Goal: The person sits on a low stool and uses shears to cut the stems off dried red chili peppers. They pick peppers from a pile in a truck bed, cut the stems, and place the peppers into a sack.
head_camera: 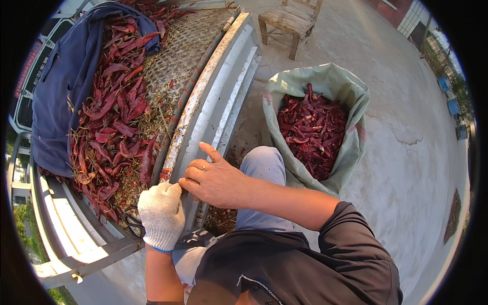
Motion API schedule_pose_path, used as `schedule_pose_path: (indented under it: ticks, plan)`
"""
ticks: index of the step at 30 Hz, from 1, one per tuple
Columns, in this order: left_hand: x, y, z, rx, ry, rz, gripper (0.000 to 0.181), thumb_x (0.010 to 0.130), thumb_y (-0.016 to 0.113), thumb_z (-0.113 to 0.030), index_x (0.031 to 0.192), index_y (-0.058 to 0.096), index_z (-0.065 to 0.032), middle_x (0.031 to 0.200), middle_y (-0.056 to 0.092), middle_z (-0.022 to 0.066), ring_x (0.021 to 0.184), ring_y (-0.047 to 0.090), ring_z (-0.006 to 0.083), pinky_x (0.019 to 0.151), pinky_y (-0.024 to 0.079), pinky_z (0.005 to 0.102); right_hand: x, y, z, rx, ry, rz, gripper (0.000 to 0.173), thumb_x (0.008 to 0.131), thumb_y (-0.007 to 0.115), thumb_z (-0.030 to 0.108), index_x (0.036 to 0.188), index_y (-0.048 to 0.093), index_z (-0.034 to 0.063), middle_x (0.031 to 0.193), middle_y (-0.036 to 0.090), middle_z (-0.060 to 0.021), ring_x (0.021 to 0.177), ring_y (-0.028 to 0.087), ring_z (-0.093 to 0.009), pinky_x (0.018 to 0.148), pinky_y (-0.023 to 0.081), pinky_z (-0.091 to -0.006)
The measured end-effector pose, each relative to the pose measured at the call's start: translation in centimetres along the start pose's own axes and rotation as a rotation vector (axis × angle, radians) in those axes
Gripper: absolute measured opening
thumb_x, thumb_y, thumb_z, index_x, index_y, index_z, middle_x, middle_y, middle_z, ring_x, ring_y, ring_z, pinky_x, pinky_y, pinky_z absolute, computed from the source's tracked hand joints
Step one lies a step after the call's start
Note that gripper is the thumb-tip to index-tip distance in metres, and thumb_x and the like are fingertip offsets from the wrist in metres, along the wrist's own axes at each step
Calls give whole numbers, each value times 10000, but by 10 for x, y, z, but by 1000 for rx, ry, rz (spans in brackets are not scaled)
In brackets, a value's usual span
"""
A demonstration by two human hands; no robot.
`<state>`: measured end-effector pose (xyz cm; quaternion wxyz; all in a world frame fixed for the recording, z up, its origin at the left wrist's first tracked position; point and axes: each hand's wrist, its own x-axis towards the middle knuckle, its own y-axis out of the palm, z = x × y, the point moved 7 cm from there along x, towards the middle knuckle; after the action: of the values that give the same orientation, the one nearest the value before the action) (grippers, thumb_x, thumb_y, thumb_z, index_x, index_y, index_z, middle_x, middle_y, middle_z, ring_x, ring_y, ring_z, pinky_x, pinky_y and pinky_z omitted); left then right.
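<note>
My left hand (pixel 162 213), in a white knitted glove, is curled at the near end of the truck bed's folded-down side panel (pixel 207 124). The fingertips of my bare right hand (pixel 217 181) meet the glove, with the index finger stretched out. Whether anything small is pinched between the hands is hidden. Just left of the glove lie black looped handles (pixel 133 223), seemingly of scissors. A heap of dried red chili peppers (pixel 114 114) covers much of the truck bed (pixel 179 49), close beyond my left hand.
A pale green woven sack (pixel 318 74) stands open by my right knee, holding dried chili peppers (pixel 312 133). Dark blue cloth (pixel 65 91) partly covers the heap. A wooden chair (pixel 288 23) stands on the concrete floor (pixel 404 167). Metal rails (pixel 91 259) edge the bed's near end.
</note>
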<state>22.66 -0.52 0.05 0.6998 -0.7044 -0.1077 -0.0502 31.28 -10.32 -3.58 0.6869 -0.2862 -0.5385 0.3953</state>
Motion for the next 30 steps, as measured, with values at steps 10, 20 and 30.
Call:
schedule_pose_path:
  ticks: [10, 20, 30]
  plan:
    - [-34, -2, 8, -111, 15, 80, 97, 752, 709, -87, 837, 664, -81, 769, 630, 123, 743, 631, 383, 665, 478, 492, 7, 38, 16, 462, 22, 333, 258, 981, 673, 256, 994, 641, 0, 959, 650, -145, 830, 712, -362, 695, 578, -483]
    - [-88, -14, 18, -24, -227, -366, 96, 811, 738, -165, 801, 648, -133, 728, 590, 78, 683, 616, 332, 624, 455, 461, 2, 77, 50, 1141, 557, 146, 228, 1069, 616, 220, 1009, 677, 8, 788, 636, -88, 730, 666, -201, 684, 535, -329]
    - [-133, -2, 24, -164, -396, -84, 264, 797, 811, -241, 1000, 720, -97, 839, 684, 115, 750, 667, 346, 664, 518, 482, 81, 47, 12, 492, 192, -75, 253, 963, 714, 160, 1193, 681, 60, 946, 635, -113, 781, 657, -276, 727, 546, -403]
